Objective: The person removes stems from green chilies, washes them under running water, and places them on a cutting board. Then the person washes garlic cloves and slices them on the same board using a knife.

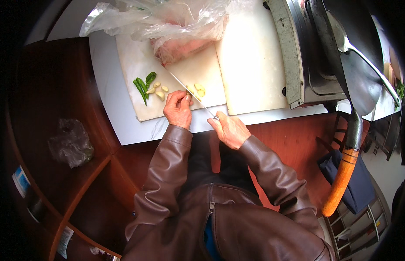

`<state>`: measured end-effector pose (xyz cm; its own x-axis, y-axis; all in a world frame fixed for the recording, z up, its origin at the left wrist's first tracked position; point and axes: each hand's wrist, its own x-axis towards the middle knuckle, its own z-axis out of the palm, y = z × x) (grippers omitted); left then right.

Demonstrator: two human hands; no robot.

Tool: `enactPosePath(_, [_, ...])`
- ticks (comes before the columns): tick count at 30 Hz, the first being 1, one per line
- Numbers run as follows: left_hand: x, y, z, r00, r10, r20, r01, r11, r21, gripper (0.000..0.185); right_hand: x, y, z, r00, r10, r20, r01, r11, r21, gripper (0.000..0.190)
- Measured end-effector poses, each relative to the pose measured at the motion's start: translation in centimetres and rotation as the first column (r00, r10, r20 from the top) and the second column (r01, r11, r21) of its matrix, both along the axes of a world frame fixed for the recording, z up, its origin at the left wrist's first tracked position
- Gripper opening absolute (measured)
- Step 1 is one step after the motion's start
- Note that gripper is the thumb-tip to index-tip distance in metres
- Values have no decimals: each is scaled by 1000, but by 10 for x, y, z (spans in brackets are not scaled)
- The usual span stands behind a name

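Observation:
On the left cutting board (140, 112), my left hand (179, 109) pinches a small piece of ginger (188, 94) near the front edge. My right hand (230, 129) grips the handle of a kitchen knife (179, 81), whose blade slants up and left across the board and crosses the ginger beside my left fingertips. Ginger slices (200, 90) lie just right of the blade. Several peeled garlic cloves (160, 95) are left of it, next to green chili peppers (141, 87). Behind them, raw meat (183, 49) sits partly covered by a clear plastic bag (189, 19).
A second cutting board (251, 65) adjoins on the right. Beyond it stand a metal gas stove (295, 55) and a wok with a wooden handle (340, 181), holding a metal spatula (372, 62). A crumpled plastic bag (72, 143) lies on the brown wooden shelf at left.

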<state>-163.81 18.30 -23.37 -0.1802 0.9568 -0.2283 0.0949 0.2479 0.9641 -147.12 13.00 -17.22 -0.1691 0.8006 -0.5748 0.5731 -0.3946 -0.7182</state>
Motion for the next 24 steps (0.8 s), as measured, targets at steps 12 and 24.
enactPosePath(12, [-4,2,-3,1000,-5,13,5,1000,-24,9,-4,36,-10,997,69,29,-70,997,22,48])
enactPosePath(24, [-7,-4,-9,999,-31,-24,34,993,109,7,-19,24,-19,993,-16,113,14,1000,21,49])
